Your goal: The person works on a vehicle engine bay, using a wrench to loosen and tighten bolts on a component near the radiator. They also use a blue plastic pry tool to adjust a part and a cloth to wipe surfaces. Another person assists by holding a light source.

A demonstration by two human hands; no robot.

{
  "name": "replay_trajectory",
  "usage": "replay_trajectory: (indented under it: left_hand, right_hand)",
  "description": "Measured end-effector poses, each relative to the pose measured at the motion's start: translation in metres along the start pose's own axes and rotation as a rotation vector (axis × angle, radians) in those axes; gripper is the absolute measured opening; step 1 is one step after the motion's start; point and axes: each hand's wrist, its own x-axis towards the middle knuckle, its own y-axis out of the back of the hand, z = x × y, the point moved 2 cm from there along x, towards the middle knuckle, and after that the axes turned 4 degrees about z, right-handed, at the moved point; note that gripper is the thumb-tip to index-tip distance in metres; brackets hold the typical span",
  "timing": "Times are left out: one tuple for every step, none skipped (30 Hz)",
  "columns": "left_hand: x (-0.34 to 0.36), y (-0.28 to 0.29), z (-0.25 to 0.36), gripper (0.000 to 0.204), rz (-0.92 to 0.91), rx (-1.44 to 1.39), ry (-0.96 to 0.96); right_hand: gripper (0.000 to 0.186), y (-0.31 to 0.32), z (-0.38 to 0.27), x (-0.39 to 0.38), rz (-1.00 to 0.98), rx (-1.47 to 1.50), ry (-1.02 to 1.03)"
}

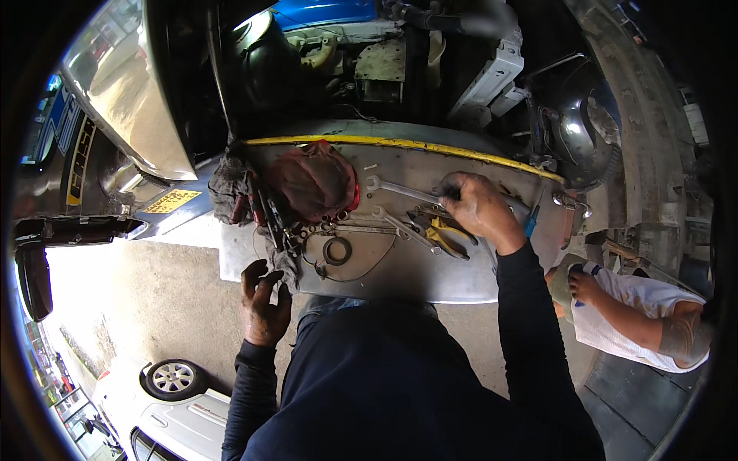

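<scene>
My left hand [265, 306] is held at the near left edge of a metal sheet [461, 286], fingers apart and holding nothing, close to a grey rag [286, 267]. Over the right part of the sheet, my right hand [483, 209] has its fingers curled together; what they hold, if anything, is hidden. A long combination wrench [400, 189] runs up to those fingers. Just left of that hand lie yellow-handled pliers [450, 234] and a smaller wrench [407, 230]. A metal ring [337, 250] sits near the middle, with several small nuts [327, 228] behind it.
A dark red cloth [314, 180] and a dark rag [229, 188] lie at the far left of the sheet, before a yellow strip [384, 144]. Beyond is an open vehicle bay [380, 69]. A person [638, 315] is at right; a white car [177, 415] stands behind at left.
</scene>
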Motion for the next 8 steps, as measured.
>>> replay_trajectory:
  left_hand:
    - [-0.01,0.002,-0.007,0.029,0.012,0.018,0.044]
    - [-0.017,0.004,-0.016,0.029,0.003,-0.006,0.11]
    - [-0.023,0.006,-0.023,0.03,0.035,0.009,0.093]
    - [-0.027,0.009,-0.031,0.031,0.05,0.021,0.112]
    - [-0.032,0.012,-0.039,0.031,0.06,0.035,0.136]
    - [-0.034,0.018,-0.046,0.033,0.056,0.048,0.14]
    - [-0.037,0.023,-0.054,0.033,0.054,0.034,0.216]
    - [-0.041,0.028,-0.06,0.033,0.057,0.055,0.245]
  right_hand:
    - [0.02,-0.004,-0.008,-0.006,-0.081,-0.087,0.024]
    - [0.02,-0.01,-0.015,-0.011,-0.055,-0.172,0.018]
    - [0.019,-0.017,-0.019,-0.015,-0.03,-0.252,0.012]
    - [0.021,-0.024,-0.023,-0.017,-0.061,-0.264,0.034]
    - [0.022,-0.031,-0.024,-0.018,-0.093,-0.275,0.047]
    - [0.023,-0.037,-0.026,-0.017,-0.122,-0.292,0.059]
    - [0.03,-0.045,-0.029,-0.016,-0.127,-0.294,0.088]
    - [0.037,-0.056,-0.033,-0.018,-0.136,-0.299,0.101]
